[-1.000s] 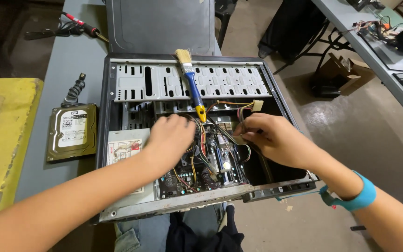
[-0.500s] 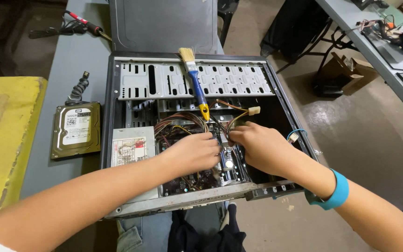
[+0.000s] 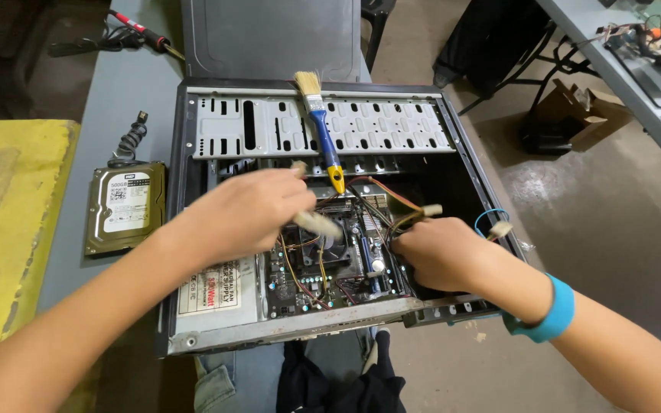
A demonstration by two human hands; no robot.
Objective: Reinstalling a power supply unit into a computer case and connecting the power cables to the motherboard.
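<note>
A pale plug (image 3: 317,223) is held in the grip of the left hand (image 3: 250,210), over the middle of the open computer case (image 3: 193,229). The right hand (image 3: 437,252) is closed on a bunch of wires (image 3: 392,222) at the right side. The plug should be pulled gently and straight. A paintbrush (image 3: 321,130) is laid across the far side. A hard drive (image 3: 124,208) is left on the worktop (image 3: 128,84), just left of the case.

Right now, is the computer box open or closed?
Open. The computer case lies on its side with no cover, so its circuit board and wires show, and both hands reach inside.
</note>
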